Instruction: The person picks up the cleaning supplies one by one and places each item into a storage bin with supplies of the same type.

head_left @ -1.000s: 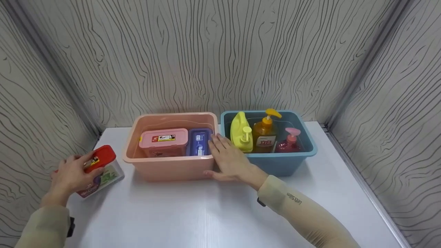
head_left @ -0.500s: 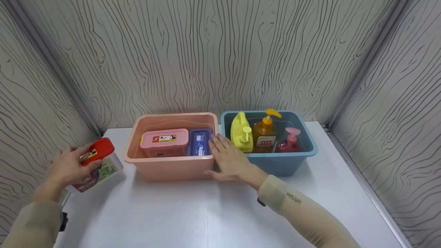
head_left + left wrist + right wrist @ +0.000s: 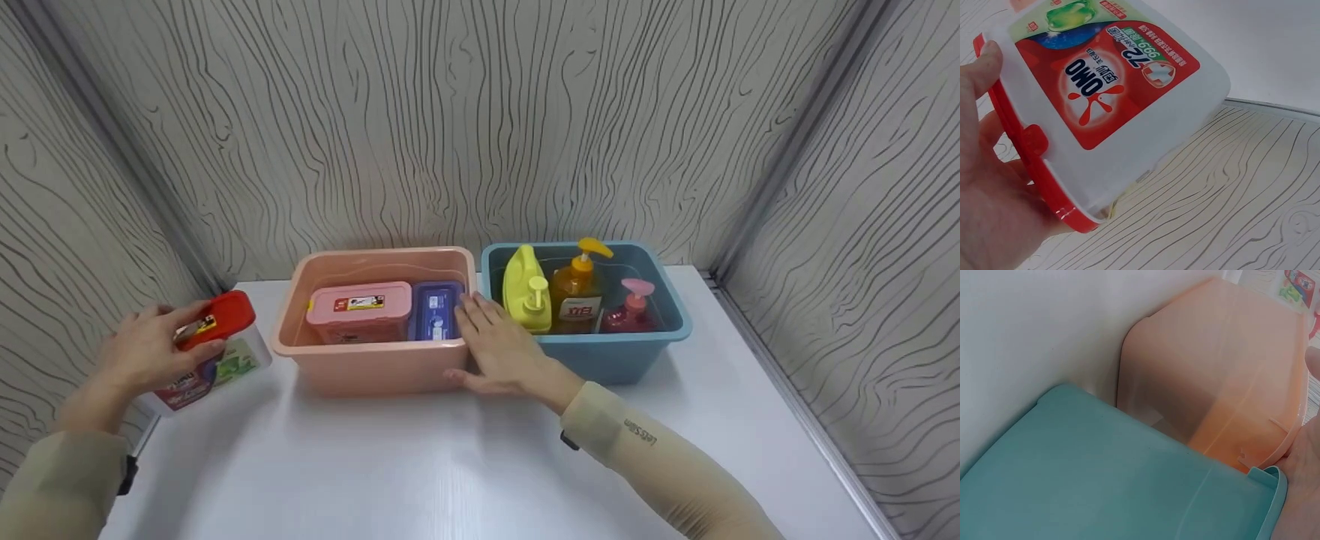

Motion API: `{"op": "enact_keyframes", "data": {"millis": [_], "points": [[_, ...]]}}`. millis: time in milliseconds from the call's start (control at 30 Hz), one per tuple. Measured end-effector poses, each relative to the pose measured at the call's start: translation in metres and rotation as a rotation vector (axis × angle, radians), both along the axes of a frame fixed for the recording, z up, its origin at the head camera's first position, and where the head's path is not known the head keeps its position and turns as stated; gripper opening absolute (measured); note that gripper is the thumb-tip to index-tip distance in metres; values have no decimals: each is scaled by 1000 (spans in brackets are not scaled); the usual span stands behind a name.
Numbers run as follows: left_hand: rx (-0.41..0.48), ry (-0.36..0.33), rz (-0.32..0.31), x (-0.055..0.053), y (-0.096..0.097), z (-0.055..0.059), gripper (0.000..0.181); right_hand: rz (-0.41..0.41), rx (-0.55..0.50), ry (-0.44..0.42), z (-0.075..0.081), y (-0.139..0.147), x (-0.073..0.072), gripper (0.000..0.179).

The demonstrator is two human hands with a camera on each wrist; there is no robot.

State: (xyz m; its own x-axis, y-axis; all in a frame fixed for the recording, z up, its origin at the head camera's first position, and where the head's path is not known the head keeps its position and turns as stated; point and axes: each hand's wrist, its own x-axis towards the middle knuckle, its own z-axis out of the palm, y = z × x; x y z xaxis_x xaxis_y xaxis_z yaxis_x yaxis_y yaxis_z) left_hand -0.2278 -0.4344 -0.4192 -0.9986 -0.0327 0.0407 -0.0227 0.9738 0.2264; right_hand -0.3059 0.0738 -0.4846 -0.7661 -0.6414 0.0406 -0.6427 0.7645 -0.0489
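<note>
At the left of the head view my left hand (image 3: 150,349) grips a laundry capsule box (image 3: 240,358) by its red lid, thumb on the near edge and fingers across the top. The left wrist view shows the box's white body with a red and green OMO label (image 3: 1095,84), tilted. My right hand (image 3: 501,349) rests with straight fingers on the right front corner of the peach bin (image 3: 375,371), where it meets the blue bin (image 3: 607,360). Inside the peach bin are a pink lidded box (image 3: 360,300) and a dark blue box (image 3: 436,315).
The blue bin holds a yellow jug (image 3: 525,289), an amber pump bottle (image 3: 576,296) and a red bottle with a pink pump (image 3: 630,311). Both bins stand at the back of a white table (image 3: 420,465). Patterned panels (image 3: 390,120) enclose it on three sides.
My left hand has moved the capsule box up and slightly left in the head view, and its label now faces more toward the camera. My right hand has stayed in place.
</note>
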Motion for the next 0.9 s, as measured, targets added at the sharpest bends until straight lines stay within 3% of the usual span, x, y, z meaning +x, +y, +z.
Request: {"op": "enact_keyframes", "data": {"millis": [533,900], "points": [[9,16,-37,-2,12,25,92,-7,14,-4,0,0,1,114],[-24,65,-69,-3,13,42,88,-3,18,13,0,0,0,113]]}}
